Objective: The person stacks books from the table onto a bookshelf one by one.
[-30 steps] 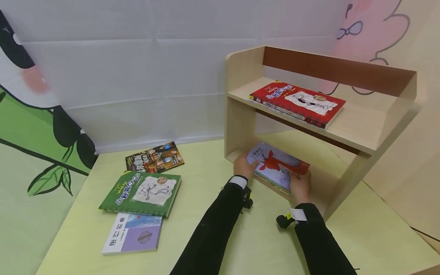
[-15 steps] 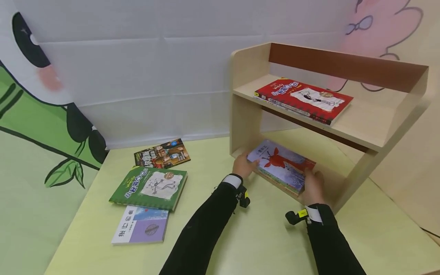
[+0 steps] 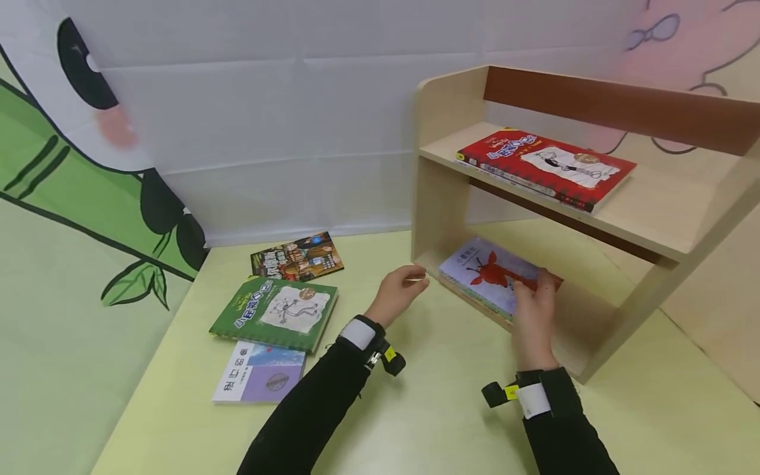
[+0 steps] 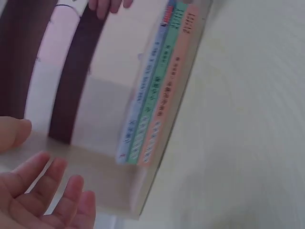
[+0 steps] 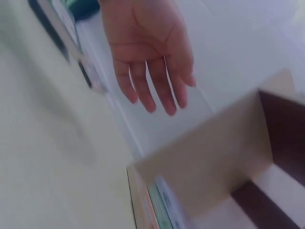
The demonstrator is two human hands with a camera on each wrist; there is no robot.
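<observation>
A small stack of books [image 3: 483,269], the top one with a red giraffe on a lilac cover, lies flat on the lower shelf of a wooden bookshelf [image 3: 442,211]. Its blue, green and orange spines [image 4: 155,90] face out in the left wrist view. My right hand [image 3: 534,323] is over the right end of the stack, fingers loose; in the left wrist view its fingertips [image 4: 113,6] seem raised off the cover. My left hand [image 3: 396,295] is left of the stack, apart from it, fingers relaxed and holding nothing. The right wrist view shows that left hand [image 5: 150,52] too.
A red book [image 3: 546,165] lies on the upper shelf, with another spine under it. On the table's left are a green book [image 3: 279,313], a purple-and-white book [image 3: 261,376] partly beneath it, and a dark comic-style book [image 3: 303,257] behind. A pale cloth backdrop [image 3: 297,132] stands behind.
My left hand has let go of the stack's left end and drawn back leftward. My right hand has loosened at the right end. The head view has shifted, so the scene sits further right.
</observation>
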